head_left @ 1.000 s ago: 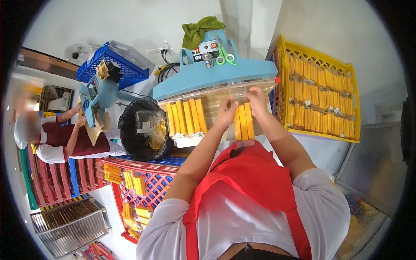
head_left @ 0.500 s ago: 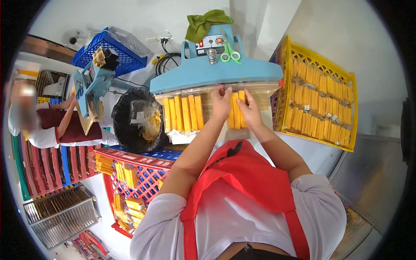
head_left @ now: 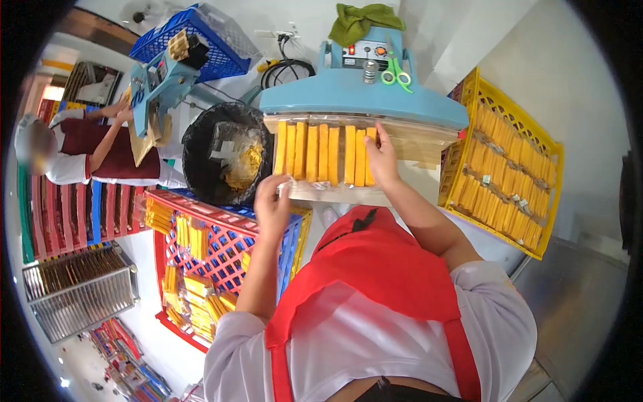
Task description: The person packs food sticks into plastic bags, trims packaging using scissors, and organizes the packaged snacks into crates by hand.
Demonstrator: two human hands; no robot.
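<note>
Two or more clear plastic packs of yellow sticks lie side by side on the ledge of a light-blue heat sealer [head_left: 362, 100], their upper ends at its bar. My right hand [head_left: 383, 159] grips the right edge of the right-hand pack [head_left: 360, 157], thumb over its front. My left hand [head_left: 271, 208] is at the lower left corner of the left-hand pack [head_left: 307, 153], fingers bent and apart; whether it touches the plastic is hard to see. Green-handled scissors [head_left: 396, 77] and a green cloth [head_left: 362, 23] rest on the sealer.
A yellow crate [head_left: 499, 231] of packed sticks stands right. A black-lined bin [head_left: 201, 171] with scraps is left, above a red crate [head_left: 201, 231] holding more packs. At far left, a person [head_left: 100, 147] in a maroon apron works at another sealer [head_left: 157, 94].
My left hand has left the pack's upper area and moved down and left. The right-hand pack has shifted left against the other sticks, my right hand still at its edge. The view has turned.
</note>
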